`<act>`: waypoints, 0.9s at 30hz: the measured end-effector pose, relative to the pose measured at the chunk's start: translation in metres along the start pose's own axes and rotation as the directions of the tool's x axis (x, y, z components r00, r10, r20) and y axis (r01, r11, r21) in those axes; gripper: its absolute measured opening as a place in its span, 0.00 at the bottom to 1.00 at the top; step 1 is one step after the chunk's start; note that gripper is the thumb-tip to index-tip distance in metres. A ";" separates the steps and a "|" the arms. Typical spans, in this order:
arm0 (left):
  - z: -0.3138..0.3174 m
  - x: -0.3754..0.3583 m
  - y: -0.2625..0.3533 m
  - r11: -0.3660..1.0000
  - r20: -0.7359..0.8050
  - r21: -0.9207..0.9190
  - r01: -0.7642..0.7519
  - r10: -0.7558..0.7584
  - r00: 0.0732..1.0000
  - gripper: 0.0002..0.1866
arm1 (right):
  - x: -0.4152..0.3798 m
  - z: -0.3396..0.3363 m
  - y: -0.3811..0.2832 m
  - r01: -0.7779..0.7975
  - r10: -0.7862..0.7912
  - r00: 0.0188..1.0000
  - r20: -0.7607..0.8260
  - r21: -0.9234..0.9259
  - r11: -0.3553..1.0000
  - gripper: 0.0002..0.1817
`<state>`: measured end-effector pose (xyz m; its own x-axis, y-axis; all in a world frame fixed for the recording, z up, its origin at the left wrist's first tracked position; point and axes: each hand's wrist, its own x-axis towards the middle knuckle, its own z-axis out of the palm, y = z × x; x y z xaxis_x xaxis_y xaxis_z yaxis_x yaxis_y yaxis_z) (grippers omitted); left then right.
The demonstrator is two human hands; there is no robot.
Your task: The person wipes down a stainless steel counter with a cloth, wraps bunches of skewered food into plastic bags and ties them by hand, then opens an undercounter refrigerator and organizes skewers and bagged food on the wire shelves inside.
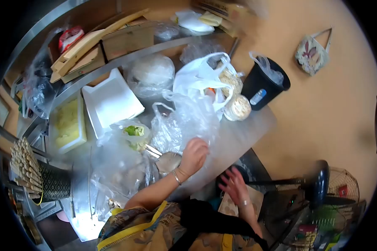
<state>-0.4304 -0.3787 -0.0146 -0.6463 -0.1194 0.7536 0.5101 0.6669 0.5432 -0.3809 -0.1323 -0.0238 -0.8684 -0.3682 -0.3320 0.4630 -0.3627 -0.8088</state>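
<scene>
My left hand (pixel 194 154), with a bangle at its wrist, is over the metal table, its fingers curled at the lower edge of a clear plastic bag (pixel 197 115). What those fingers hold, if anything, is hidden. Beside that wrist lies a round metal ladle or bowl (pixel 169 162). My right hand (pixel 234 184) hangs off the table's edge with spread fingers, slightly blurred, holding nothing. Left of the clear bag, an open plastic bag shows green leaves (pixel 134 130), and a metal utensil (pixel 153 151) lies just below it.
A white foam box (pixel 113 102) and a tub of yellow food (pixel 67 125) stand at the left. White bags (pixel 197 77), a jar (pixel 238 108) and a black bin (pixel 266 83) are behind. Skewers (pixel 25 165) fill a patterned holder (pixel 54 183). A black pan-like object (pixel 318 184) is at right.
</scene>
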 end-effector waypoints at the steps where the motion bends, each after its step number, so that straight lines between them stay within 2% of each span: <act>1: -0.003 -0.006 0.009 0.989 0.124 -0.118 -0.084 0.099 0.987 0.09 | 0.021 0.009 -0.002 -0.020 0.017 0.999 0.037 0.090 0.996 0.41; 2: -0.003 -0.012 0.018 0.957 0.230 -0.250 -0.149 0.208 0.951 0.11 | 0.037 0.028 -0.011 -0.081 0.088 0.995 -0.037 0.167 0.983 0.39; 3: -0.002 -0.018 0.025 0.951 0.245 -0.278 -0.137 0.208 0.947 0.11 | 0.058 0.028 -0.006 -0.101 0.092 0.995 0.050 0.234 0.967 0.33; 4: 0.000 -0.023 0.032 0.930 0.336 -0.331 -0.161 0.275 0.901 0.12 | 0.079 0.016 0.007 -0.123 0.085 0.987 0.137 0.297 0.947 0.27; 5: 0.002 -0.028 0.038 0.904 0.416 -0.386 -0.183 0.348 0.840 0.13 | 0.088 0.004 0.019 -0.110 0.081 0.991 0.106 0.308 0.945 0.27; 6: 0.002 -0.030 0.042 0.876 0.371 -0.432 -0.215 0.390 0.843 0.16 | 0.092 -0.001 0.024 0.084 -0.092 0.992 0.085 0.089 0.992 0.25; 7: 0.000 -0.034 0.049 0.861 0.378 -0.460 -0.215 0.410 0.830 0.16 | 0.092 -0.008 0.027 0.189 -0.187 0.979 0.076 -0.020 0.982 0.23; 8: -0.004 -0.040 0.056 0.898 0.351 -0.439 0.026 0.146 0.925 0.16 | 0.089 -0.009 0.026 0.287 -0.280 0.958 0.067 -0.131 0.949 0.22; 9: -0.008 -0.042 0.060 0.866 0.329 -0.420 0.270 -0.132 0.935 0.17 | 0.077 0.002 0.014 0.236 -0.235 0.971 -0.036 0.017 0.972 0.17; 10: -0.008 -0.042 0.063 0.609 0.338 -0.600 0.519 -0.395 0.854 0.18 | 0.066 0.007 0.011 0.202 -0.180 0.975 -0.131 0.177 0.963 0.12; 11: -0.007 -0.043 0.064 0.249 0.418 -0.710 0.659 -0.604 0.679 0.20 | 0.061 -0.002 0.022 0.241 -0.207 0.962 -0.176 0.194 0.951 0.12; 12: -0.010 -0.043 0.061 0.153 0.501 -0.667 0.729 -0.632 0.592 0.21 | 0.058 -0.016 0.035 0.185 -0.145 0.970 -0.197 0.204 0.961 0.07; 13: -0.010 -0.045 0.060 0.057 0.597 -0.604 0.795 -0.629 0.499 0.23 | 0.033 -0.019 0.034 0.237 -0.239 0.964 -0.120 -0.033 0.971 0.04; 14: -0.006 -0.050 0.059 -0.010 0.680 -0.565 0.825 -0.572 0.459 0.23 | 0.010 -0.022 0.029 0.309 -0.330 0.943 -0.040 -0.257 0.916 0.05; 15: -0.003 -0.057 0.057 -0.076 0.758 -0.514 0.854 -0.507 0.411 0.23 | 0.011 -0.038 0.061 0.215 -0.233 0.971 0.043 0.255 0.943 0.04; 16: -0.007 -0.048 0.070 -0.104 0.878 -0.372 0.923 -0.362 0.313 0.21 | -0.018 -0.014 0.049 0.278 -0.276 0.961 -0.029 0.126 0.952 0.08; 17: -0.007 -0.045 0.087 -0.055 0.920 -0.253 0.966 -0.324 0.223 0.20 | -0.035 -0.019 0.058 0.377 -0.418 0.905 -0.080 -0.303 0.875 0.14; 19: 0.004 -0.053 0.109 -0.003 0.977 -0.108 0.994 -0.188 0.105 0.20 | -0.079 -0.033 0.060 0.351 -0.377 0.925 -0.053 -0.262 0.899 0.20; 20: 0.016 -0.059 0.118 0.027 0.988 -0.053 0.998 -0.144 0.057 0.18 | -0.110 -0.053 0.063 0.369 -0.423 0.891 -0.165 -0.278 0.887 0.20; 21: 0.030 -0.072 0.126 0.058 0.998 -0.007 0.998 -0.061 0.010 0.18 | -0.145 -0.072 0.070 0.337 -0.499 0.825 -0.267 -0.478 0.811 0.20; 22: 0.044 -0.090 0.130 0.194 0.999 0.049 0.980 -0.019 -0.046 0.16 | -0.177 -0.086 0.078 0.255 -0.565 0.760 -0.321 -0.653 0.714 0.21; 23: 0.054 -0.101 0.140 0.321 0.996 0.082 0.944 0.004 -0.088 0.14 | -0.229 -0.081 0.080 0.109 -0.466 0.652 -0.599 -0.533 0.839 0.19; 24: 0.064 -0.108 0.160 0.548 0.984 0.148 0.823 0.000 -0.177 0.10 | -0.272 -0.092 0.098 0.202 -0.410 0.553 -0.726 -0.361 0.911 0.18; 25: 0.074 -0.118 0.185 0.567 0.982 0.138 0.812 0.026 -0.185 0.10 | -0.324 -0.088 0.098 0.148 -0.359 0.406 -0.840 -0.327 0.933 0.19; 26: 0.104 -0.122 0.212 0.669 0.936 0.011 0.743 0.254 -0.243 0.11 | -0.360 -0.106 0.116 0.304 -0.427 0.223 -0.876 -0.354 0.884 0.18; 27: 0.110 -0.132 0.237 0.720 0.845 -0.150 0.678 0.449 -0.290 0.11 | -0.399 -0.097 0.121 0.208 -0.523 -0.124 -0.844 -0.537 0.818 0.12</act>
<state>-0.2860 -0.1241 -0.0261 -0.0635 0.9557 -0.2875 0.0139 0.2889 0.9573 0.0048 0.0540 -0.0367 -0.2837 0.9574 0.0544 0.1031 0.0868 -0.9909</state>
